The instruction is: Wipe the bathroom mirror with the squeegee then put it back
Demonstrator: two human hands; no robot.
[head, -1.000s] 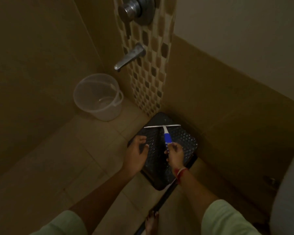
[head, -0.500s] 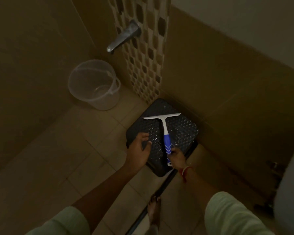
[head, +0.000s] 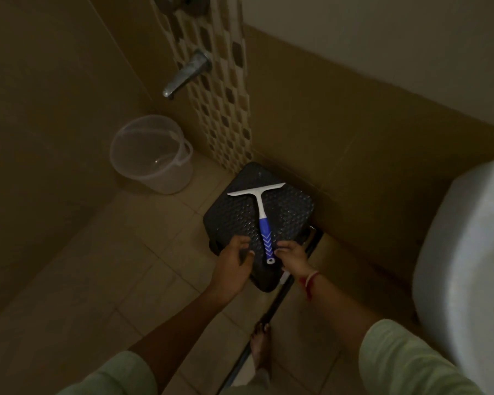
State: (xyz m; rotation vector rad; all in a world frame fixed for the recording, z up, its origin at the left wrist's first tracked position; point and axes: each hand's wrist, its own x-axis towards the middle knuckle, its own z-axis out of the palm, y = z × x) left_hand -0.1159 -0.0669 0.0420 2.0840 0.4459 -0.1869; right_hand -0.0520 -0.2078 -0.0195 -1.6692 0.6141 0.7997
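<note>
Blue-handled, white-bladed plastic squeegee (head: 261,216) has been set flat on black dimpled stool (head: 231,220), released just left of the slack, empty grip of the right hand (head: 294,255). Left hand (head: 231,265) loose, likewise empty; put-back judged complete.

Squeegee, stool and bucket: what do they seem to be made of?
The squeegee looks plastic: matte white head and neck, blue grip with white chevrons, perhaps rubbery. The stool is probably moulded black plastic; its embossed pattern glints. The bucket is translucent plastic; its inside shows dimly through the wall.
</note>
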